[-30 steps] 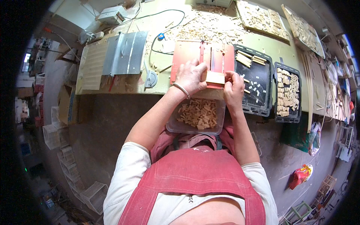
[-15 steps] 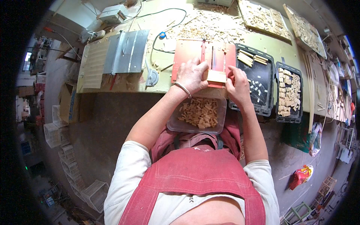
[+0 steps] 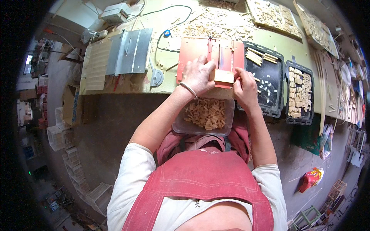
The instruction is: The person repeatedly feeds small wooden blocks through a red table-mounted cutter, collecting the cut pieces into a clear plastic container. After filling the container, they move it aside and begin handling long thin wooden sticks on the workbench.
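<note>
My left hand (image 3: 197, 77), fingers curled, grips the left end of a pale wooden piece (image 3: 223, 76) lying across the lower part of a red saw table (image 3: 190, 50) with slots and a rail. My right hand (image 3: 245, 85) is closed just past the piece's right end, its fingers bent; what is between them, if anything, I cannot make out. Below my hands a clear plastic tub (image 3: 204, 115) of small wooden blocks rests at my lap. Beside the red plate, a black tray (image 3: 271, 102) holds wooden strips and small white pieces.
A second tray (image 3: 300, 93) of blocks is at the right. A grey metal plate (image 3: 135, 52) and a protractor gauge (image 3: 157, 79) are at the left. Scattered offcuts (image 3: 208, 19), a cable and loaded boards (image 3: 271, 17) cover the back of the workbench (image 3: 165, 87).
My right hand has shifted a little to the right, off the wooden piece's end. The bench appears slightly higher and further right in the view. My left hand stays on the piece.
</note>
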Available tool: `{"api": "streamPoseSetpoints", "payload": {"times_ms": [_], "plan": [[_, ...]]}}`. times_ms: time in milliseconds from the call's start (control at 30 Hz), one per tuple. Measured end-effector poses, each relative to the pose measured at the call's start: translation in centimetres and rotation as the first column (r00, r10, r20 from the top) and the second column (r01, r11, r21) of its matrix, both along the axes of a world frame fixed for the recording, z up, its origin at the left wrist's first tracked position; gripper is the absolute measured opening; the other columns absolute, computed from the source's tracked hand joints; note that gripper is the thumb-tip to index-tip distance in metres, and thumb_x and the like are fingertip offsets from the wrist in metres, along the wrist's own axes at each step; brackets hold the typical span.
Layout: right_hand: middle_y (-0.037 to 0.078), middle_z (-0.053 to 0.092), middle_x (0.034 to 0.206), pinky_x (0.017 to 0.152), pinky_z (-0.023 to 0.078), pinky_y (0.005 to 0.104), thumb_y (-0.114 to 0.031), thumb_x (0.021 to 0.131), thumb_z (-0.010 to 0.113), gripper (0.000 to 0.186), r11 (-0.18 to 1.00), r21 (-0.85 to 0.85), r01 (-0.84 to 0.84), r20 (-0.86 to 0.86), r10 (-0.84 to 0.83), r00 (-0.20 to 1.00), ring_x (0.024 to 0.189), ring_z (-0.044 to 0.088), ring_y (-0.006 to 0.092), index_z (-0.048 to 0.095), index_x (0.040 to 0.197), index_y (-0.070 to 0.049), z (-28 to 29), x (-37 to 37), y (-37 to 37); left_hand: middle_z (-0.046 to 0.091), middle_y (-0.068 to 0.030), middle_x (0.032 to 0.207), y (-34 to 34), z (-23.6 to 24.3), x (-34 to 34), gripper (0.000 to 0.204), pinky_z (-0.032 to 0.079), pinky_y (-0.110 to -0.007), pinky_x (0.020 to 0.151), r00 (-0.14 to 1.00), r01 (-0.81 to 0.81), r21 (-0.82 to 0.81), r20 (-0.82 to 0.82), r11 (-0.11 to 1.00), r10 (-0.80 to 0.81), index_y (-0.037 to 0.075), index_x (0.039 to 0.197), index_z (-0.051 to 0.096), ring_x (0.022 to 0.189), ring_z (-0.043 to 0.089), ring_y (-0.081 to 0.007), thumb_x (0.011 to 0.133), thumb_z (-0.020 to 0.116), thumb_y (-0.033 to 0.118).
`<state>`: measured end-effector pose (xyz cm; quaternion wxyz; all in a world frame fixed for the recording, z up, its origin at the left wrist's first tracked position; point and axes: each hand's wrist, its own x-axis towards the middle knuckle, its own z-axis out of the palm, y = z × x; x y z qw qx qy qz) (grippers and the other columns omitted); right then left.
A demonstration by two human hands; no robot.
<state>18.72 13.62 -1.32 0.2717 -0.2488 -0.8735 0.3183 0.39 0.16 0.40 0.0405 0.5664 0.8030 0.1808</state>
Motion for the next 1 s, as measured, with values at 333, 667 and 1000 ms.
{"api": "streamPoseSetpoints", "payload": {"times_ms": [333,667,1000], "plan": [[0.022,0.072,0.097,0.085,0.057,0.0491,-0.016,0.092,0.077,0.033,0.981,-0.123,-0.152,0.253,0.179,0.951,0.094,0.071,0.0437,0.067,0.121,-0.005,0.8,-0.5,1.8,0.060,-0.0114,0.109,-0.1,-0.1,0.1,0.040,0.052,-0.049,0.086,0.999,-0.006,0.016,0.043,1.000,0.006,0.017,0.113,0.067,0.105,0.065,-0.0346,0.077,0.082,0.030],[0.022,0.068,0.095,0.086,0.054,0.0525,-0.014,0.091,0.075,0.022,0.972,-0.023,-0.233,0.234,0.232,0.944,0.097,0.068,0.0423,0.061,0.103,-0.002,0.7,-0.6,2.1,0.060,-0.0111,0.109,0.1,0.5,0.0,0.041,0.051,-0.049,0.089,1.000,-0.003,-0.008,0.024,1.000,0.003,0.015,0.111,0.068,0.106,0.065,-0.0345,0.075,0.084,0.030],[0.021,0.069,0.095,0.086,0.054,0.0517,-0.017,0.090,0.075,0.021,0.987,0.020,-0.161,0.224,0.152,0.962,0.096,0.068,0.0418,0.063,0.101,-0.004,0.5,-2.2,2.9,0.062,-0.0117,0.108,1.9,0.5,-1.4,0.032,0.051,-0.049,0.090,0.997,-0.026,-0.017,0.068,1.000,0.027,0.014,0.101,0.068,0.105,0.064,-0.0355,0.073,0.081,0.023]]}}
